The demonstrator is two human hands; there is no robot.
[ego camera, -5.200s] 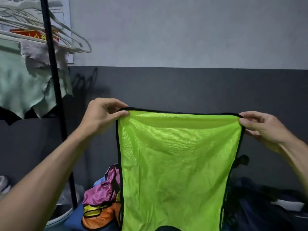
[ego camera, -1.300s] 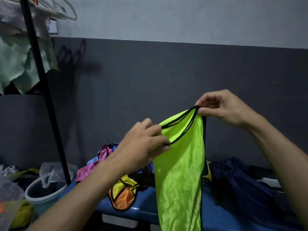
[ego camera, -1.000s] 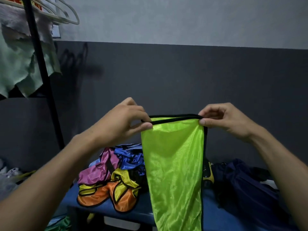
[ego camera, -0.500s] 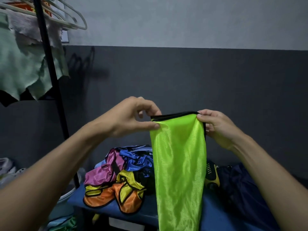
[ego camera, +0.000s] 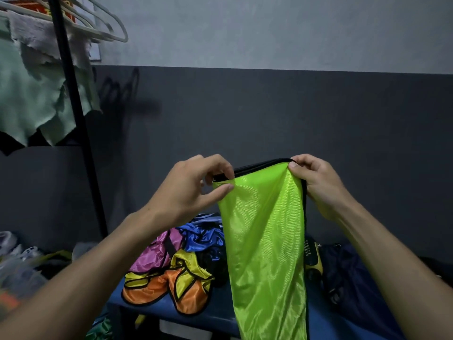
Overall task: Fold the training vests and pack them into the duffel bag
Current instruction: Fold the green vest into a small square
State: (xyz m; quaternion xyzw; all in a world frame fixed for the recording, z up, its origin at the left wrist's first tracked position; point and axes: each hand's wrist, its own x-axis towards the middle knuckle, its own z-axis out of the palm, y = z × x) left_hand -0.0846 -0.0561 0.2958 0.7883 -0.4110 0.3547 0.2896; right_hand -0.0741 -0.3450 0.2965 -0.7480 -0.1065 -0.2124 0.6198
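Lime vest [ego camera: 264,241] runs off the bottom edge; its lower hem is out of sight. It hides the middle of the blue table [ego camera: 215,317] behind it. Dark navy bag [ego camera: 353,278] at the table's right end is dim, shape hard to read. A yellow-and-black object [ego camera: 312,257] just right of the vest is half hidden, unidentifiable.

Vest: shiny fine mesh, black-bound edges, folded into a narrow hanging strip, held in the air above the table. Left hand [ego camera: 193,190] pinches its top left corner between thumb and fingers; right hand [ego camera: 316,180] grips the top right corner.

Pile [ego camera: 176,266] of glossy crumpled vests, pink, blue, yellow, orange, lies on the table's left end.

Wall [ego camera: 269,106] dark grey below, pale above. Black pole [ego camera: 73,114] at left with white hangers [ego camera: 103,23] and ragged green cloth [ego camera: 31,94].
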